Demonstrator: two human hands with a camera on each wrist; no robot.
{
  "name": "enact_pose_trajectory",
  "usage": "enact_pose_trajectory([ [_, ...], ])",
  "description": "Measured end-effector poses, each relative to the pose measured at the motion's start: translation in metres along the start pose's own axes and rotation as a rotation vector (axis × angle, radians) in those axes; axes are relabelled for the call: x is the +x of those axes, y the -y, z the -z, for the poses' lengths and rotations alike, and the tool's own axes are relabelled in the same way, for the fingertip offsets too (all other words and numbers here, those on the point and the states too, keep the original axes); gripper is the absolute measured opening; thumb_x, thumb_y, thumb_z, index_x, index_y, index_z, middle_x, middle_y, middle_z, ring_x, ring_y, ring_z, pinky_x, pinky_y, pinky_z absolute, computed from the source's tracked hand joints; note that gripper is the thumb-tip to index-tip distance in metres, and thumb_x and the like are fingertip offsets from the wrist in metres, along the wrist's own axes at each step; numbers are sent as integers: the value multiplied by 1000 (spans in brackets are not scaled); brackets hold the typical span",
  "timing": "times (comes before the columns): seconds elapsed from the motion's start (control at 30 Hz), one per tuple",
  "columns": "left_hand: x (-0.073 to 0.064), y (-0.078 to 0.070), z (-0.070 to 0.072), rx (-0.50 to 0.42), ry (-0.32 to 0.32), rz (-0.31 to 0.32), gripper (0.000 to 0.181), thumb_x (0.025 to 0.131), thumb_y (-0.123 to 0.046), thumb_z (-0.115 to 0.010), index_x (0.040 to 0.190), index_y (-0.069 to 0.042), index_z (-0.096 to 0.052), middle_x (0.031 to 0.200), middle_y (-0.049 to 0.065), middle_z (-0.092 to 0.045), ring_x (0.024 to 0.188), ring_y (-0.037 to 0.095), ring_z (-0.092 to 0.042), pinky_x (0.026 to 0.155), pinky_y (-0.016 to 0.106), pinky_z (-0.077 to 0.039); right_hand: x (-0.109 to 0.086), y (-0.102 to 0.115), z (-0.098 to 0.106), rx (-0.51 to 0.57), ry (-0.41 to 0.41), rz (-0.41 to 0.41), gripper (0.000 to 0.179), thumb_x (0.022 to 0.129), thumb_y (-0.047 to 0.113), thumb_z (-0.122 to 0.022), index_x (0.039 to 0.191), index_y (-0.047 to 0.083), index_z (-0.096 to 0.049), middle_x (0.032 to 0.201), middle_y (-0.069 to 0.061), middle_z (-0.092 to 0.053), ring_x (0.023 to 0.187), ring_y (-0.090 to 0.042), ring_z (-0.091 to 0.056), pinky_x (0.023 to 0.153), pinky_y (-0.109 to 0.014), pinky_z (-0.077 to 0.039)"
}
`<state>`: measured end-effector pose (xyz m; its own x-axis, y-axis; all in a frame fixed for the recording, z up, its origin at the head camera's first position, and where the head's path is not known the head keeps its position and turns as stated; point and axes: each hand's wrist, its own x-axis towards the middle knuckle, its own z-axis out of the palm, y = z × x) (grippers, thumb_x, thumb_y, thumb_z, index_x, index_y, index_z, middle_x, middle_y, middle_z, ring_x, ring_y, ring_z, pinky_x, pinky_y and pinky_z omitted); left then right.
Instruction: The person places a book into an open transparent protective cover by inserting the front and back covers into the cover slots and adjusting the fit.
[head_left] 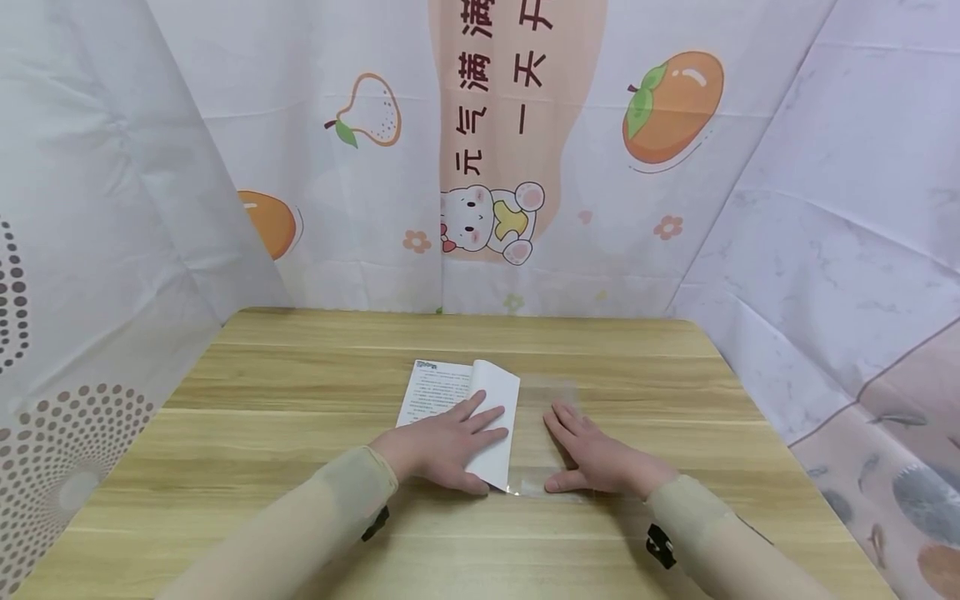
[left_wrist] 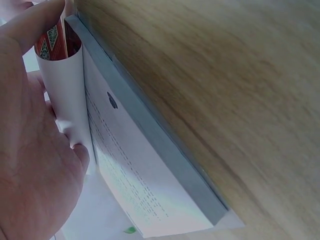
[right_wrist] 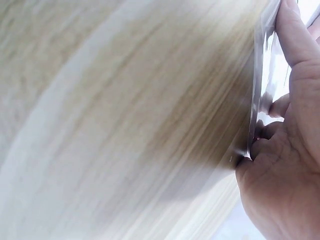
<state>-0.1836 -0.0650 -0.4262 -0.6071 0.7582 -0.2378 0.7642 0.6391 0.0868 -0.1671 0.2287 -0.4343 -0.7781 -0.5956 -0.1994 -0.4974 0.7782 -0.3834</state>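
Note:
A book (head_left: 430, 396) lies on the table, a printed page facing up on its left part. Its white cover flap (head_left: 497, 408) is folded over to the right; in the left wrist view the flap (left_wrist: 65, 90) curls, with a red patterned side within the curl. My left hand (head_left: 450, 442) presses on this flap with spread, straight fingers, its thumb near the lower edge. From the flap's right side extends a clear plastic sleeve (head_left: 536, 396). My right hand (head_left: 600, 454) rests flat on it, fingers extended and thumb apart, beside the sleeve's right edge.
The wooden table (head_left: 300, 350) surrounds the book on all sides. Behind it hangs a white curtain (head_left: 360, 208) with fruit drawings and lettering, and further white cloth (head_left: 810, 250) hangs at both sides. Dark straps (head_left: 660, 546) show at the wrists.

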Motion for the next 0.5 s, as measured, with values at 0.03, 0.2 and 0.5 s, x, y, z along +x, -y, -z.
enact_pose_trajectory([
  [0.03,0,0,0,-3,2,2,83,95,-67,-54,163,-26,-30,173,-3,-10,159,29,1,125,41,-24,0,0,0,2,1,-2,106,90,54,-72,158,-9,-22,164,-35,-12,152,-53,-11,120,-65,-19],
  [0.2,2,-3,1,-6,8,17,84,94,-68,-55,163,-27,-30,173,-3,-10,159,29,0,125,42,-22,0,1,1,16,10,-14,106,90,56,-71,159,-8,-21,165,-33,-10,153,-51,-10,120,-64,-18],
  [0.5,4,-7,0,-1,15,39,84,93,-68,-56,163,-28,-30,173,-3,-11,159,28,0,127,41,-17,1,2,0,9,20,-25,106,91,57,-70,159,-7,-20,166,-32,-9,153,-50,-9,121,-64,-18],
])
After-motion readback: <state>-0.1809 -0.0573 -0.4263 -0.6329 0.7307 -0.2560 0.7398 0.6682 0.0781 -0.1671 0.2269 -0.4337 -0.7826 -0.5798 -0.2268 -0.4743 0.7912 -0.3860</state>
